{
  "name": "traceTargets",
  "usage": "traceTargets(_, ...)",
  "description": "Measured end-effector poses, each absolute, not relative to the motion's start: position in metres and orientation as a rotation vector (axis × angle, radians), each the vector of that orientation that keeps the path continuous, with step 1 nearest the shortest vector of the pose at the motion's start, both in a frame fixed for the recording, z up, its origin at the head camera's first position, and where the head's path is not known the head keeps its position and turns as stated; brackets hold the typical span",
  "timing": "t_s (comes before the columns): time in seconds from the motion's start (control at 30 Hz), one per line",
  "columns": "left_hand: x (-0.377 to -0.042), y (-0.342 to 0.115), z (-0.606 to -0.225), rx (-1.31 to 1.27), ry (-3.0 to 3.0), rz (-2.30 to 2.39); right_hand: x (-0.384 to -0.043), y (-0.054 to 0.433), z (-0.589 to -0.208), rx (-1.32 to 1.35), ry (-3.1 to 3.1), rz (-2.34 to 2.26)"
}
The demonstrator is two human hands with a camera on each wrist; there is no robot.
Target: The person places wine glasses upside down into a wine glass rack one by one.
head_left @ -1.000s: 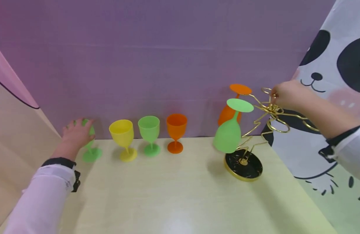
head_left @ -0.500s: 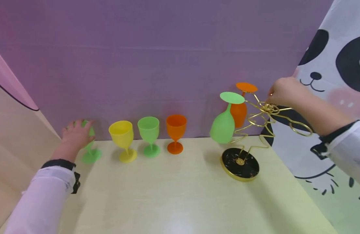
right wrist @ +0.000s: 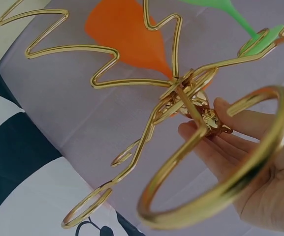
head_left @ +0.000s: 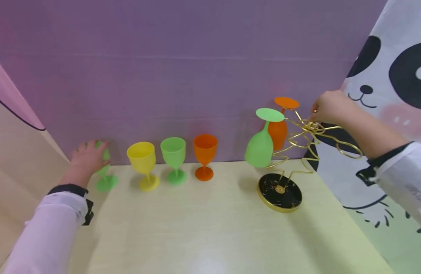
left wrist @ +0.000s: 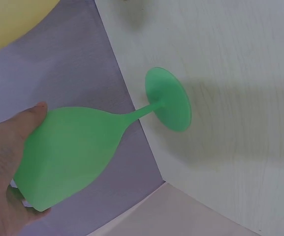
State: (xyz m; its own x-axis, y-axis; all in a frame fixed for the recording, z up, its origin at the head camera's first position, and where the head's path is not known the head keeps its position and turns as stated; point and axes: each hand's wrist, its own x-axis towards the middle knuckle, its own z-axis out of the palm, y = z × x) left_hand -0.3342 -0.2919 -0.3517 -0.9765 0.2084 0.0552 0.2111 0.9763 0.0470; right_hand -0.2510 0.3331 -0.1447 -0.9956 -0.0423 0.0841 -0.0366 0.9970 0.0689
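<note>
My left hand (head_left: 88,158) grips a green goblet (left wrist: 78,150) from above at the rim of its bowl, thumb on one side and fingers on the other. Its round foot is down at the tabletop. My right hand (head_left: 333,108) pinches the ornate top of a gold wire goblet rack (right wrist: 173,98) with a round black base (head_left: 280,190). From the rack's left arms a green goblet (head_left: 259,146) and an orange goblet (head_left: 278,135) hang upside down; other loops of the rack hold nothing.
Upright in a row along the back of the table (head_left: 196,228) stand a yellow goblet (head_left: 142,158), a green goblet (head_left: 174,152) and an orange goblet (head_left: 205,148). Behind them rises a purple backdrop (head_left: 196,83); a panda-print sheet (head_left: 367,179) hangs at right.
The rack's top has turned and shifted left under my right hand, carrying the hanging goblets round; the orange one shows clearer. Its base has slid slightly left. My left hand stays on its goblet.
</note>
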Motion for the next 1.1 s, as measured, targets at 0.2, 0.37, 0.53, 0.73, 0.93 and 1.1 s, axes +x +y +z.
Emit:
traceTargets(0.2,-0.337,-0.289,-0.348,-0.335,-3.088,-0.072,-0.250,0.333,-0.146,0.063,-3.049,-0.083)
traceTargets(0.37,-0.334,-0.287,-0.342,-0.313,-3.093,-0.070,-0.251,0.333,-0.147,0.055,-3.064,-0.075)
traceTargets(0.53,-0.328,-0.287,-0.330,-0.277,-3.096,-0.060,-0.251,0.332,-0.146,0.087,-3.064,-0.112)
traceTargets(0.73,-0.320,-0.292,-0.311,-0.270,-3.078,-0.101,-0.254,0.333,-0.144,0.085,-3.066,-0.121)
traceTargets(0.93,-0.315,-0.293,-0.300,-0.295,-3.044,-0.117,-0.254,0.334,-0.148,0.094,-3.060,-0.103)
traceTargets(1.1,-0.308,-0.294,-0.290,-0.297,-3.013,-0.119,-0.254,0.335,-0.149,0.121,-3.042,-0.109)
